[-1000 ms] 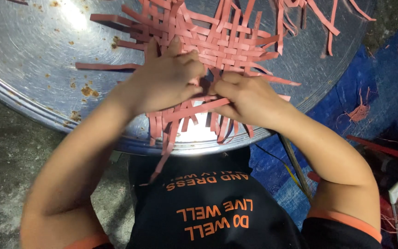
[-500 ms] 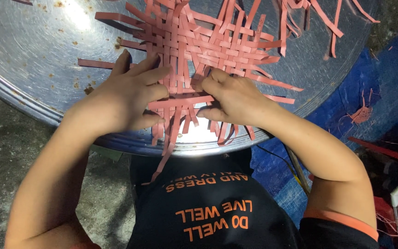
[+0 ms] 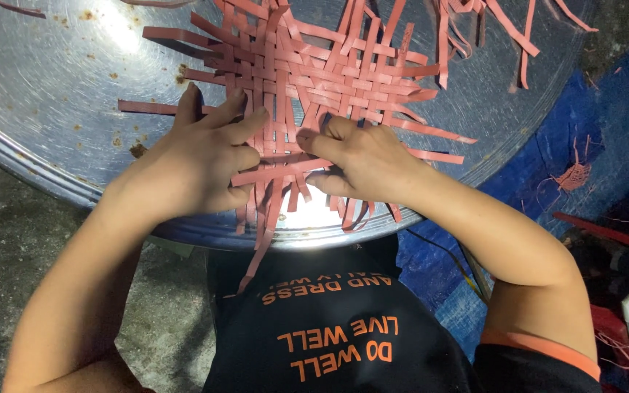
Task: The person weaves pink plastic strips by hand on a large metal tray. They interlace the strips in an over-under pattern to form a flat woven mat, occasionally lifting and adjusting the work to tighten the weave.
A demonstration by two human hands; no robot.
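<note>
A flat mat of woven pink strips point(image 3: 314, 73) lies on a large round metal tray point(image 3: 60, 94). My left hand point(image 3: 198, 160) rests on the mat's near left part with its fingers spread flat over the strips. My right hand point(image 3: 362, 160) is at the near middle, its thumb and fingers pinching a crosswise pink strip point(image 3: 274, 173) that runs under both hands. Loose strip ends hang over the tray's near rim.
More loose pink strips point(image 3: 496, 29) lie at the tray's far right. A blue sheet point(image 3: 591, 124) with scraps covers the ground to the right. Bare concrete floor point(image 3: 1, 233) is on the left. A black shirt with orange print is below.
My left hand has opened from a closed grip and spread flat over the weave. Both hands sit a little farther up the mat, and the crosswise strip has been pushed in.
</note>
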